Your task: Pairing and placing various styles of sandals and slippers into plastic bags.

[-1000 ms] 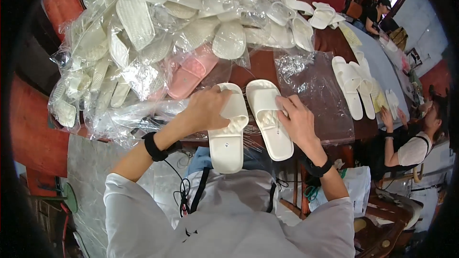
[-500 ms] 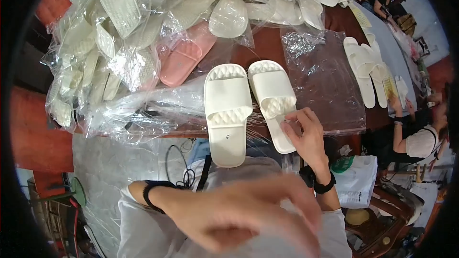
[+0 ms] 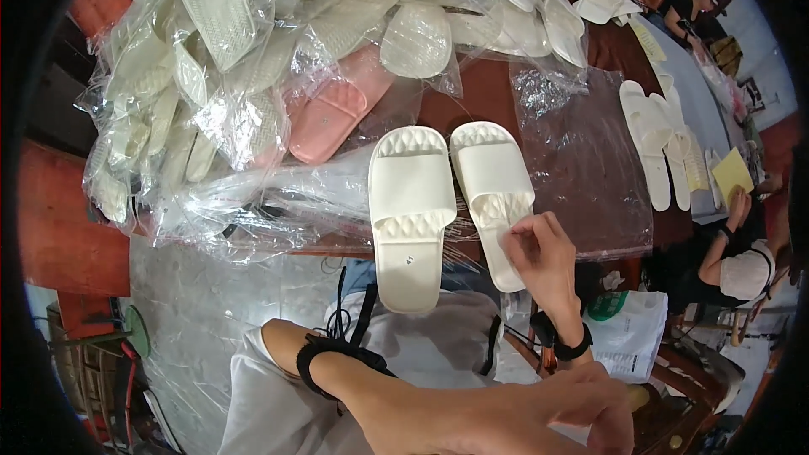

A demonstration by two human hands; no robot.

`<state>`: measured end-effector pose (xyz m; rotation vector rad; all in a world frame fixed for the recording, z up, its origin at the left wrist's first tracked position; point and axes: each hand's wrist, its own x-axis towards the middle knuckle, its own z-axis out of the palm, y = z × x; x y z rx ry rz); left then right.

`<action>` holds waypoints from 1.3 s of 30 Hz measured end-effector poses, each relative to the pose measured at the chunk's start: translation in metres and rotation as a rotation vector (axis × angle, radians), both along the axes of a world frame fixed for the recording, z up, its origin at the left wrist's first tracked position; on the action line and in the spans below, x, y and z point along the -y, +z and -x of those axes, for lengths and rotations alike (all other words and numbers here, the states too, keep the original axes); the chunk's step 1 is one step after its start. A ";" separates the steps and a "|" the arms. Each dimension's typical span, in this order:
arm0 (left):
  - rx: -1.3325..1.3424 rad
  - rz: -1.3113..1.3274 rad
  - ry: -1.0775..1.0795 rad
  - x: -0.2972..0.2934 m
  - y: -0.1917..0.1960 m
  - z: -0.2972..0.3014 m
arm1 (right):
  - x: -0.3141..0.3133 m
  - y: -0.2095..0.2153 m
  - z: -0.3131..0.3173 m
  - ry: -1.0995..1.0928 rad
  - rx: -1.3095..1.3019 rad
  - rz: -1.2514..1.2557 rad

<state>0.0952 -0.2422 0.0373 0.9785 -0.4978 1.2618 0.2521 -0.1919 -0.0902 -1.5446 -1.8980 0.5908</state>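
Note:
Two cream-white slide slippers lie side by side at the table's front edge, their heels sticking out past it. On the left slipper (image 3: 408,265) a small marked label shows on the insole. At the inner heel half of the right slipper (image 3: 497,177) is my right hand (image 3: 543,257), fingers bent and drawn together over its right edge; anything between the fingertips is hidden. My left hand (image 3: 539,413) reaches across the lower part of the view, apart from the slippers, its fingers blurred and partly cut off.
Clear-bagged white slippers (image 3: 219,17) pile up at the far left, with a pink slipper (image 3: 329,122) among them. A flat plastic bag (image 3: 581,168) lies right of the pair. Another white pair (image 3: 653,139) sits farther right. A person (image 3: 733,261) at the right holds a yellow card (image 3: 731,175).
My left hand has swept right and lower. My right hand stays by the right slipper with its fingers drawn closer. The whole view has shifted slightly. The other person's yellow card is now raised.

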 end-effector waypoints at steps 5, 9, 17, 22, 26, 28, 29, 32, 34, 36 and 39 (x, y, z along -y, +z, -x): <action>0.055 0.091 -0.043 -0.003 -0.005 -0.002 | -0.004 -0.003 0.005 -0.044 0.012 0.010; 0.044 0.113 -0.070 -0.005 -0.007 0.000 | -0.007 -0.002 0.003 -0.040 0.054 0.001; 0.065 0.141 -0.058 -0.014 -0.008 0.005 | -0.005 0.009 0.031 0.012 0.040 -0.059; 0.123 0.206 -0.124 -0.008 -0.008 0.009 | -0.015 0.009 0.060 0.103 0.148 -0.002; 0.141 0.189 -0.238 -0.011 -0.001 0.015 | -0.024 -0.001 0.073 -0.044 0.117 -0.182; 0.161 0.214 -0.221 -0.005 -0.001 0.011 | -0.027 -0.012 0.076 -0.072 0.101 -0.222; 0.153 0.197 -0.198 -0.002 -0.004 0.009 | -0.028 -0.014 0.076 -0.105 0.087 -0.262; 0.136 0.162 -0.189 0.001 -0.004 0.011 | -0.026 -0.004 0.080 -0.112 0.031 -0.289; 0.130 0.139 -0.218 0.000 -0.001 0.011 | -0.023 0.000 0.078 -0.102 0.033 -0.281; 0.155 0.070 -0.161 -0.002 0.004 0.009 | -0.017 0.007 0.074 -0.095 0.035 -0.276; 0.132 0.269 -0.368 0.016 0.008 0.008 | -0.004 0.021 0.065 -0.113 0.032 -0.273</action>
